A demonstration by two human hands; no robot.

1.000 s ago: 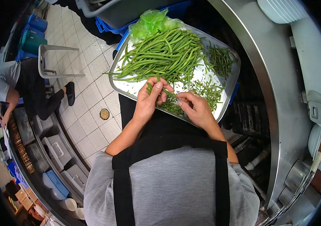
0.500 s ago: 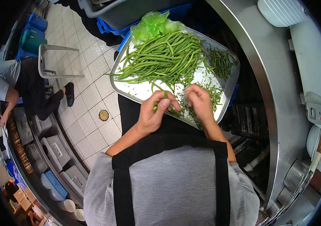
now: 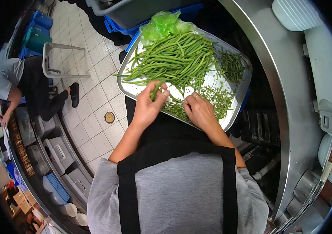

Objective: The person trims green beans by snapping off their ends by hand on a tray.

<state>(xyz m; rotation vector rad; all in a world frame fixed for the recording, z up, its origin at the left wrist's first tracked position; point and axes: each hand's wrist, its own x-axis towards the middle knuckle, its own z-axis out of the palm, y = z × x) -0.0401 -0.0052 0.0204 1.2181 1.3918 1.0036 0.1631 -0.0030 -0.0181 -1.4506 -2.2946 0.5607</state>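
Left hand [image 3: 149,103]: pinching a green bean [image 3: 156,89], I see.
Right hand [image 3: 201,111]: fingers curled; I can't tell if they grip anything.
Bean pile [image 3: 173,58]: on the tray [image 3: 133,89], beyond both hands.

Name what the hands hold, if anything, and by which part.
The left hand holds at least one green bean in curled fingers, exact part unclear; whether the right hand holds anything cannot be told.

It's a working kitchen, commercial by the look of it: stacked white bowls [image 3: 296,15] by a long steel tabletop [image 3: 291,70], metal pots [image 3: 305,186] further down, green beans [image 3: 177,58] heaped on a tray [image 3: 243,85], grey tubs [image 3: 58,156] in a row, tiled floor [image 3: 92,134] underfoot.
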